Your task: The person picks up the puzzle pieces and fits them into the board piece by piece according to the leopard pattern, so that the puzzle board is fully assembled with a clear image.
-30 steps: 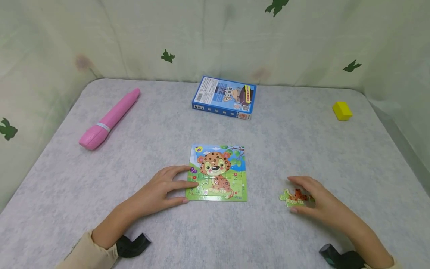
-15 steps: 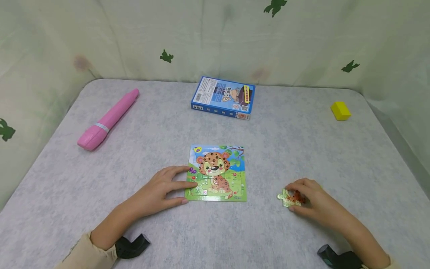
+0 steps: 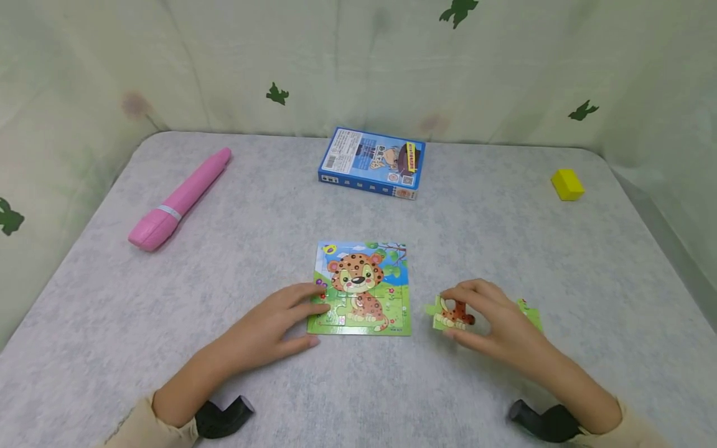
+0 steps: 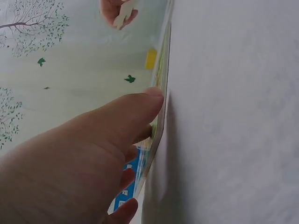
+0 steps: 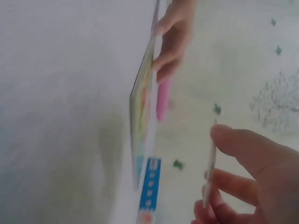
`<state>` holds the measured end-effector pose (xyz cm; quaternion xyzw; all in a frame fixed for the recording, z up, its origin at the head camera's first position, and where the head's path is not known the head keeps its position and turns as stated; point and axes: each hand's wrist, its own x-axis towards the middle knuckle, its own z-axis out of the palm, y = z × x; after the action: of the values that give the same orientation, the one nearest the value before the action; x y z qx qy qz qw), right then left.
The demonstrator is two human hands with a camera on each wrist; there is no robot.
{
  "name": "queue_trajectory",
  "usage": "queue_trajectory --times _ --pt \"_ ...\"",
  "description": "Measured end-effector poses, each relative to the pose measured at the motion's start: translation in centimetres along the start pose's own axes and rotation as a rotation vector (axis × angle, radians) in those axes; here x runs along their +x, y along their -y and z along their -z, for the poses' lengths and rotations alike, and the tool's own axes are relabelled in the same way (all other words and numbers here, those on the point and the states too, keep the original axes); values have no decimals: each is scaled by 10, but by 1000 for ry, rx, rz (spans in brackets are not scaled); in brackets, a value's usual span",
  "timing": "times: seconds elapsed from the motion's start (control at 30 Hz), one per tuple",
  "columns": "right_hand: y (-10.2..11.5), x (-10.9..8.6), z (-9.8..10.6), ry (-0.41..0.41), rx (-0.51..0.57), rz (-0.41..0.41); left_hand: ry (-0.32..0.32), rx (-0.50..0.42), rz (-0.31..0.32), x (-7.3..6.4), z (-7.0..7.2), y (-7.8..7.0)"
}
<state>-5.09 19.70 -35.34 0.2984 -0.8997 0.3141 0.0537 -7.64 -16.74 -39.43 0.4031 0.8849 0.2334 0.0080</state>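
Note:
A leopard jigsaw puzzle [image 3: 366, 286] lies flat on its square board in the middle of the table, with piece seams showing across the picture. My left hand [image 3: 274, 320] rests at the board's left edge, loosely spread fingertips over the picture and thumb by the lower left corner. Just right of the board, my right hand [image 3: 493, 314] pinches a puzzle piece [image 3: 452, 314] printed with spotted legs and green grass. In the right wrist view that puzzle piece [image 5: 211, 163] is edge-on between thumb and fingers, raised off the table. Partly hidden behind the right hand is another green puzzle piece [image 3: 531, 314].
A blue printed box [image 3: 372, 163] lies at the back middle of the table [image 3: 269, 211]. Far left is a pink club-shaped object [image 3: 182, 199] with a pale band. Toward the back right corner sits a yellow block [image 3: 568, 185]. A pale curtain [image 3: 358, 68] hangs behind.
My right hand has taken hold of the puzzle piece, lifted it and carried it left toward the board. A second green piece now shows behind it. My left hand has barely shifted.

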Motion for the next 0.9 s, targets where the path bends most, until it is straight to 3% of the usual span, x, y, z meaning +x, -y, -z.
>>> queue_trajectory --times 0.23,0.4,0.53,0.9 --pt "21 34 -28 42 111 74 58 -1 34 1 2 -7" --pt "30 51 -51 127 117 43 45 7 24 2 0 -6" --pt "29 59 -67 175 116 19 31 12 0 2 -2 -5" --pt "20 75 -88 192 83 64 39 61 -43 1 -5 -5"
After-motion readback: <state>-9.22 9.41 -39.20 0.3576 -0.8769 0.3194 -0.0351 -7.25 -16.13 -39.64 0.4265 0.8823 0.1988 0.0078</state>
